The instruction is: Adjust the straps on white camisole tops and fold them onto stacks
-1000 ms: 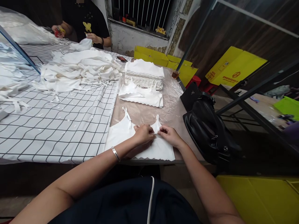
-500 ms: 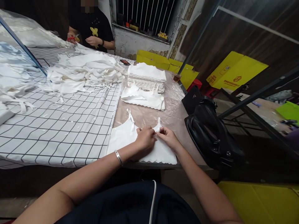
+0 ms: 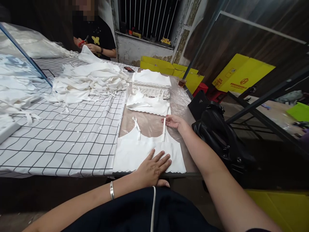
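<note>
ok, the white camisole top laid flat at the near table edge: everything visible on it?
The white camisole top looks like thin, smooth fabric and lies flat on the clear plastic sheet, hem toward the person. The hem is scalloped. Two narrow straps stretch straight away from the body. The left hand rests palm-down with spread fingers on its lower part; the right hand touches the end of the right strap.

your left hand (image 3: pixel 152 169) now lies flat on the white top's (image 3: pixel 135 151) hem, while your right hand (image 3: pixel 174 121) stretches its right strap (image 3: pixel 164 129) straight.
</note>
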Motion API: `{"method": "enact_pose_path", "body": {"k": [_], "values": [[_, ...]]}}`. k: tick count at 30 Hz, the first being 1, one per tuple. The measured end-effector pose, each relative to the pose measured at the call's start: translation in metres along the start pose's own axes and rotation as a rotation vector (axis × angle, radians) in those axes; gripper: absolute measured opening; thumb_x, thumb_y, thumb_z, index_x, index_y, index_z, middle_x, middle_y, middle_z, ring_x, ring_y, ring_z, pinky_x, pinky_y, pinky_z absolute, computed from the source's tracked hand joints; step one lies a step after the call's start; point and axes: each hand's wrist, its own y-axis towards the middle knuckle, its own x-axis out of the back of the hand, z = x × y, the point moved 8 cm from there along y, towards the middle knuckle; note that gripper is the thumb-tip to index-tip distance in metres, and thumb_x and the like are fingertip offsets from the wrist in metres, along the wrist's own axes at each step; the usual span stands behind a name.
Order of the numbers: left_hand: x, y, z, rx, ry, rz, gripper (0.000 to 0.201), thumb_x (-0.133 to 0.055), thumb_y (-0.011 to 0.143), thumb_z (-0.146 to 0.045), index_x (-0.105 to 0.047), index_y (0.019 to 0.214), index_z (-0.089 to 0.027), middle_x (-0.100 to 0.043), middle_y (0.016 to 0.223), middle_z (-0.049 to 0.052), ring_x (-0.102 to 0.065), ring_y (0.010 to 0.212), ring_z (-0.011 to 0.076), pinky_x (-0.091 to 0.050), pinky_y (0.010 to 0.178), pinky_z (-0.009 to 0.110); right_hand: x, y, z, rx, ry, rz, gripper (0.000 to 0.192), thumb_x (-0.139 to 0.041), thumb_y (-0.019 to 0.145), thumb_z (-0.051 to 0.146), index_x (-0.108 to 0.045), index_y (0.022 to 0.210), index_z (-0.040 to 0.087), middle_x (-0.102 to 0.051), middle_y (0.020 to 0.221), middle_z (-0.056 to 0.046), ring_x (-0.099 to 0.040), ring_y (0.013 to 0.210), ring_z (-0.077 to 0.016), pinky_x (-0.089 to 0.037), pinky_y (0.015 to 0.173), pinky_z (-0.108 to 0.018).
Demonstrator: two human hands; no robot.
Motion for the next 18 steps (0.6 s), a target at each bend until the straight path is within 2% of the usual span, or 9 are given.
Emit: {"method": "enact_pose_path", "body": {"k": [2,4,6,8,9,10,12,15,18], "values": [[0.006,0.0,-0.002,-0.004,-0.023,-0.017,0.079,-0.039,0.087,-0.072,-0.038,0.148,-0.021,-0.038,0.153,0.011,-0.03,0.143,0.0326,-0.014,0.116,0.055,0.0,-0.001,0.001,0.002,-0.099,-0.019,0.014,-0.055,0.08,0.008,-0.046,0.075,0.018,-0.061,0.065,0.0,-0.058,0.059,-0.0104,-0.047,0.063,-0.024],[0.022,-0.009,0.006,0.072,-0.061,-0.088,0.071,-0.044,0.089,-0.066,-0.044,0.143,-0.021,-0.047,0.147,0.013,-0.04,0.136,0.032,-0.02,0.113,0.053,0.01,-0.009,0.006,0.032,-0.206,-0.071,0.012,-0.052,0.088,0.015,-0.048,0.077,0.016,-0.058,0.063,0.002,-0.055,0.057,-0.0083,-0.043,0.063,-0.023],[0.047,-0.033,0.03,0.289,-0.069,-0.21,0.048,-0.045,0.093,-0.052,-0.057,0.127,-0.021,-0.061,0.129,0.014,-0.054,0.119,0.03,-0.032,0.103,0.049,0.029,-0.025,0.012,0.071,-0.297,-0.15,0.019,-0.057,0.087,0.019,-0.047,0.072,0.017,-0.051,0.057,0.005,-0.05,0.054,-0.0071,-0.037,0.061,-0.021],[0.073,-0.075,0.064,0.601,0.003,-0.307,0.032,-0.041,0.094,-0.04,-0.064,0.103,-0.019,-0.067,0.106,0.014,-0.059,0.098,0.0285,-0.039,0.089,0.045,0.053,-0.051,0.011,0.124,-0.42,-0.243,0.03,-0.069,0.08,0.023,-0.044,0.064,0.018,-0.044,0.05,0.007,-0.045,0.052,-0.0079,-0.031,0.057,-0.022],[0.083,-0.098,0.079,0.756,0.062,-0.318,0.031,-0.041,0.093,-0.04,-0.064,0.095,-0.018,-0.066,0.098,0.014,-0.058,0.092,0.029,-0.039,0.085,0.045,0.065,-0.066,0.006,0.14,-0.489,-0.286,0.035,-0.074,0.075,0.025,-0.043,0.06,0.019,-0.041,0.048,0.007,-0.043,0.052,-0.0092,-0.028,0.055,-0.023],[0.09,-0.12,0.091,0.89,0.115,-0.304,0.033,-0.041,0.092,-0.043,-0.062,0.089,-0.018,-0.066,0.093,0.014,-0.057,0.089,0.0297,-0.039,0.083,0.045,0.072,-0.082,0.0,0.18,-0.665,-0.322,0.039,-0.077,0.073,0.033,-0.043,0.059,0.02,-0.042,0.047,0.006,-0.044,0.053,-0.0112,-0.027,0.054,-0.024],[0.095,-0.15,0.106,1.062,0.164,-0.245,0.037,-0.044,0.088,-0.052,-0.059,0.085,-0.018,-0.064,0.091,0.013,-0.056,0.09,0.031,-0.038,0.083,0.047,0.079,-0.111,-0.033,0.112,-0.963,-0.317,0.04,-0.078,0.067,0.045,-0.048,0.058,0.021,-0.051,0.052,0.002,-0.048,0.055,-0.016,-0.027,0.053,-0.027],[0.088,-0.158,0.11,1.102,0.099,-0.183,0.034,-0.045,0.085,-0.052,-0.054,0.08,-0.019,-0.064,0.09,0.011,-0.057,0.092,0.0306,-0.037,0.084,0.047,0.072,-0.144,-0.08,0.125,-1.046,-0.298,0.033,-0.075,0.066,0.042,-0.05,0.059,0.022,-0.058,0.061,-0.001,-0.052,0.06,-0.0182,-0.03,0.054,-0.027],[0.082,-0.146,0.106,1.075,-0.031,-0.24,0.026,-0.043,0.086,-0.041,-0.048,0.071,-0.021,-0.063,0.079,0.007,-0.059,0.088,0.0287,-0.039,0.083,0.045,0.062,-0.16,-0.098,0.251,-0.869,-0.36,0.025,-0.066,0.069,0.036,-0.049,0.057,0.022,-0.056,0.061,-0.001,-0.051,0.061,-0.018,-0.033,0.057,-0.028]]}}
